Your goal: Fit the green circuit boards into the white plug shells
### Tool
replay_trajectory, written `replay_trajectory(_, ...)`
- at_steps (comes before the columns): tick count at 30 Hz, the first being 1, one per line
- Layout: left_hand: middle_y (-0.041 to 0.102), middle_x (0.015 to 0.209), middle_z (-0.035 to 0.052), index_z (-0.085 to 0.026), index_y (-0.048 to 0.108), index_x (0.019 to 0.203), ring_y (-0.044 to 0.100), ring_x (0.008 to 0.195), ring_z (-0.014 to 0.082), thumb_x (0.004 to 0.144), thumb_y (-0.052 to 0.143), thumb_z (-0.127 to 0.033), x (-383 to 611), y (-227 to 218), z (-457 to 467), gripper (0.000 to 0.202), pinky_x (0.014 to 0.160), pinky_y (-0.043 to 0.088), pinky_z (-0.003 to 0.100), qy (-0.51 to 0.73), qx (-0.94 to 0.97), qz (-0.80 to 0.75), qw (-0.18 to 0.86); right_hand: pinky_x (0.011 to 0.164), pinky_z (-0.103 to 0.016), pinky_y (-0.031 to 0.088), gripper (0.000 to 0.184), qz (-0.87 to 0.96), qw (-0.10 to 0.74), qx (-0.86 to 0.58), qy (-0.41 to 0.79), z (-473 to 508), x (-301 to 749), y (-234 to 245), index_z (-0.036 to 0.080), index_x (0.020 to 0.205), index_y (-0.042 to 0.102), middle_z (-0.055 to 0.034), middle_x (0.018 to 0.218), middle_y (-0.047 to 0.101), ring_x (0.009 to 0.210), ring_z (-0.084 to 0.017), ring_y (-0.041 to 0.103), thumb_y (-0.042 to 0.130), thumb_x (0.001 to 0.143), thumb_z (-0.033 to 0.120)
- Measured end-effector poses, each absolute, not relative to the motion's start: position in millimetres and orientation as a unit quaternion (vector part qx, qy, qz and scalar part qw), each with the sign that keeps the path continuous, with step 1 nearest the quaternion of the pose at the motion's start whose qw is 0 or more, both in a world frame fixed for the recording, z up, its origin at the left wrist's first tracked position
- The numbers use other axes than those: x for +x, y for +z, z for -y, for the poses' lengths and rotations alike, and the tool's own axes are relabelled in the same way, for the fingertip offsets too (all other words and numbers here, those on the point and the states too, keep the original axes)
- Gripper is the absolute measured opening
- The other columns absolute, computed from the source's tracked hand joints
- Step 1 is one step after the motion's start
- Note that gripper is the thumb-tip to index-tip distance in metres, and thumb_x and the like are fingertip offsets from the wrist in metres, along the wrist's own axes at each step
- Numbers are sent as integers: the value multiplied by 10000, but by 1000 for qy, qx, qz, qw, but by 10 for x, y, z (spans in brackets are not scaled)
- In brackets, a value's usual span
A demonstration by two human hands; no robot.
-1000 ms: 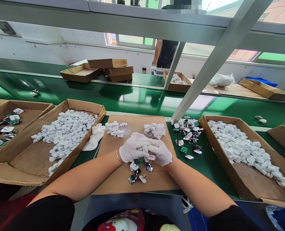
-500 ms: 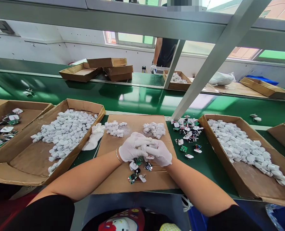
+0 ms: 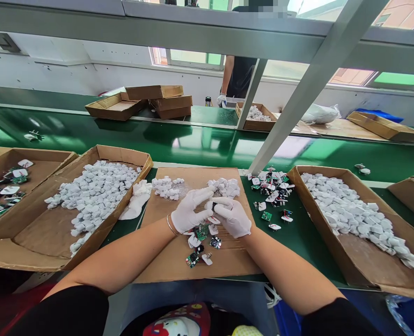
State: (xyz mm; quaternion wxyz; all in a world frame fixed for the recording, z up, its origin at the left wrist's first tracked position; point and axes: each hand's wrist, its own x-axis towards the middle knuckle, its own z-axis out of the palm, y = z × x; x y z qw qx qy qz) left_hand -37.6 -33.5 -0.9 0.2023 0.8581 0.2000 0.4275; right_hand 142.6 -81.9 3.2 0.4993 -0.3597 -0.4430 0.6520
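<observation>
My right hand (image 3: 232, 217), in a white glove, pinches a small white and black part (image 3: 214, 205) between thumb and fingers; the fingers partly cover it. My left hand (image 3: 191, 212), also gloved, is beside it with thumb and fingers apart, and no object shows between them. Both hands are over a cardboard sheet (image 3: 158, 261). Just below them lie several small circuit boards (image 3: 215, 242) with white plastic pieces and wires. Beyond the hands, two small heaps of white plastic caps sit on the sheet, a left heap (image 3: 166, 187) and a right heap (image 3: 228, 187).
Cardboard trays of white pieces stand at the left (image 3: 39, 233) and right (image 3: 333, 254). A pile of circuit boards (image 3: 273, 186) lies right of the sheet, a crumpled white glove (image 3: 136, 200) left. A slanted metal post (image 3: 298, 93) rises ahead. Across the green conveyor belt (image 3: 193, 144) stands another person (image 3: 240, 77).
My hands were together, fingers touching. They have parted slightly; the left hand's fingers have opened, and the small dark part now shows at the right fingertips.
</observation>
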Motion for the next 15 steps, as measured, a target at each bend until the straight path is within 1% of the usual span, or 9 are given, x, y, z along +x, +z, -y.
replay_trajectory(2,586,1329,105,-276,476,1355,563,1196,226,898,577,-345,-385,11,328,474,976,443,427,437,866,-166,177,672,-283,466,257,424,506,-376,650,813,1435,35,151,896,700,-39,777,670,705,-159,567,733,695,308)
replay_trajectory(4,628,1268,101,-267,490,1343,591,1134,214,917,544,-314,-396,48,323,432,945,453,416,424,879,-139,168,712,-294,480,238,430,504,-386,642,818,1434,62,158,871,719,-40,788,690,759,-176,591,738,682,301)
replay_trajectory(7,651,1224,104,-242,501,1335,593,1117,222,931,504,-323,-413,98,319,412,950,440,425,398,893,-131,165,785,-325,497,207,471,489,-397,618,831,1431,115,160,829,734,-45,818,714,833,-203,618,721,683,305)
replay_trajectory(11,650,1225,97,-238,521,1319,577,1138,233,938,469,-330,-425,113,322,395,979,412,438,369,902,-142,175,836,-355,509,186,504,481,-406,591,836,1446,150,163,795,735,-46,817,727,887,-230,645,717,685,312)
replay_trajectory(15,654,1214,102,-225,524,1330,576,1131,243,941,449,-355,-422,118,339,417,981,412,437,355,896,-173,204,851,-368,521,215,498,478,-417,592,833,1456,153,171,851,730,-44,827,734,885,-233,667,732,684,306)
